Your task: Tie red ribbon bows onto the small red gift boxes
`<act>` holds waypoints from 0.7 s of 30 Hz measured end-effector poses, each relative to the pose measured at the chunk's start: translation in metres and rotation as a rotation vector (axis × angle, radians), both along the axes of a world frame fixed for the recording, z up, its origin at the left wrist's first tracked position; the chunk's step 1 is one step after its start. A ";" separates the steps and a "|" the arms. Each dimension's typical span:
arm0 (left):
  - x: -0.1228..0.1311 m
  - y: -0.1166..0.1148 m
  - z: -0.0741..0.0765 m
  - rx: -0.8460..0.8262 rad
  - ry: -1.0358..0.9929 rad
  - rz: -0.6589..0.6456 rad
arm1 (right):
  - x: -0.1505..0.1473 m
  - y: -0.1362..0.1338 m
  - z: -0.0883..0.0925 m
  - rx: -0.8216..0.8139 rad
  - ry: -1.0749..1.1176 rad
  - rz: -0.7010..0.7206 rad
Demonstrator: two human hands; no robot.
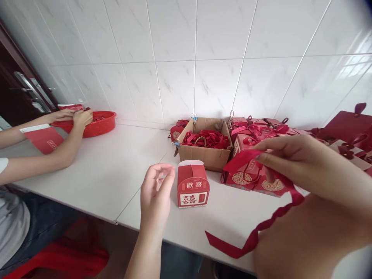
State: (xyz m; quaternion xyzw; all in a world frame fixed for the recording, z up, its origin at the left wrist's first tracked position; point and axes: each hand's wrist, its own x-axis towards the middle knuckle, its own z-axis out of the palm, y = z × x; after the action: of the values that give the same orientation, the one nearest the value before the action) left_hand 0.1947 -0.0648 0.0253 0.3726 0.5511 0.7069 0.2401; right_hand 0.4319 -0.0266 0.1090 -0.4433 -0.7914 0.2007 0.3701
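Observation:
A small red gift box [193, 184] with white-and-gold Chinese lettering stands upright on the white table, its top flaps folded together. Just left of it, my left hand [156, 190] hovers with loosely curled fingers, thumb apart from them and nothing held. My right hand [286, 159] pinches a dark red ribbon [273, 221] between thumb and fingers, up and to the right of the box. One length of the ribbon hangs down below my right hand, its cut end slanting near the table's front edge.
Behind the box is an open cardboard carton [203, 157] full of red ribbons. Finished-looking red boxes with bows [242, 180] crowd the right side. At the left, another person's hands [83, 116] work over a red basin [101, 126], beside a flat red packet [46, 139].

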 end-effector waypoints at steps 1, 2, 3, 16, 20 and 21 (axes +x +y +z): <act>0.003 0.000 0.005 -0.053 0.034 -0.066 | -0.004 0.000 0.001 -0.064 -0.063 0.014; 0.006 -0.001 0.009 -0.091 0.056 -0.147 | -0.008 0.000 0.003 -0.130 -0.108 0.036; 0.009 -0.001 0.012 -0.111 0.063 -0.231 | -0.012 -0.001 0.004 -0.185 -0.138 0.060; 0.019 -0.017 0.013 -0.049 -0.200 -0.766 | -0.044 0.007 -0.002 -0.094 -0.340 0.187; 0.002 -0.014 0.004 0.037 -0.334 -0.868 | -0.053 0.009 -0.004 -0.057 -0.387 0.114; -0.001 -0.013 0.004 0.040 -0.353 -0.870 | -0.054 0.009 -0.004 -0.055 -0.400 0.115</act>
State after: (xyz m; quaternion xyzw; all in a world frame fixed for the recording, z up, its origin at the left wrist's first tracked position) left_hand 0.1935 -0.0782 0.0290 0.4475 0.2810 0.6037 0.5970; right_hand 0.3775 -0.0176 0.1048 -0.4385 -0.8672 0.1509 0.1814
